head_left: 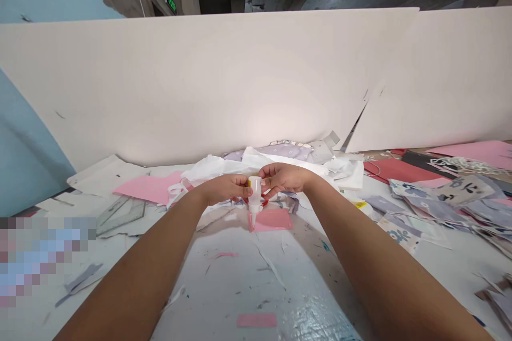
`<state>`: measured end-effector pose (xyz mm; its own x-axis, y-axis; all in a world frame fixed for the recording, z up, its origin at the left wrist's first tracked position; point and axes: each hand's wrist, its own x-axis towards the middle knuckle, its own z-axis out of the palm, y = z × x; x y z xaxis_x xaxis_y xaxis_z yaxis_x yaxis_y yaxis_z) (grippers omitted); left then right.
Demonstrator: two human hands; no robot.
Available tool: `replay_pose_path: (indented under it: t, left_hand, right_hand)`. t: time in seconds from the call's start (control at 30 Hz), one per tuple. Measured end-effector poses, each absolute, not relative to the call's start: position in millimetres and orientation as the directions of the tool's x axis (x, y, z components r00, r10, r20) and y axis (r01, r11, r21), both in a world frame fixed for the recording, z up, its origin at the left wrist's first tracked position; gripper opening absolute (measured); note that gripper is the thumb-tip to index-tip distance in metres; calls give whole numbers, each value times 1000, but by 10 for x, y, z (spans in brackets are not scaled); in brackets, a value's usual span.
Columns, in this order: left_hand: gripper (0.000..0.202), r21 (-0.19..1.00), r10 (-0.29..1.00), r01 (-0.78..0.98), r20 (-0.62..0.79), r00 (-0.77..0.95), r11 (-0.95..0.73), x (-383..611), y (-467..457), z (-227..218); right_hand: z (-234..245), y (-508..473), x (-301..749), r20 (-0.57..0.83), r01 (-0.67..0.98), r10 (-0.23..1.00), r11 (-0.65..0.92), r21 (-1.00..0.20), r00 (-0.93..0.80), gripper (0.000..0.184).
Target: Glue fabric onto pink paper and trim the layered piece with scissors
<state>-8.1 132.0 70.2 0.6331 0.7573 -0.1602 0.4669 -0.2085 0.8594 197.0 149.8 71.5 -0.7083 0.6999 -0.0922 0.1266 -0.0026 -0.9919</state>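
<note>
A translucent white squeeze bottle of glue (254, 196) with a yellow mark near its top stands nozzle down. My left hand (226, 189) grips it from the left and my right hand (282, 180) from the right. Its tip sits at the left edge of a small pink paper sheet (272, 220), touching it or very close. That sheet lies on a white, paint-flecked work surface (240, 272). Behind the bottle, crumpled white paper (216, 169) lies bunched up, and a bit of red shows under my hands.
A large pink sheet (150, 187) and a pane of clear plastic or glass (122, 214) lie to the left. Several printed lilac and white sheets (436, 208) are heaped to the right, beside red paper (396, 170). A pink strip (256, 321) lies nearer me. White boards (200, 80) stand behind.
</note>
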Motion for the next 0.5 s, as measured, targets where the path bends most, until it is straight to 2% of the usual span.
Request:
replay_pose_path:
  t: [0.5]
  left_hand:
    - [37,867,751,457,-165,639,-198,-14,1325,658]
  right_hand:
    - [718,1515,2016,-139,168,673,-22,-986,-727,26]
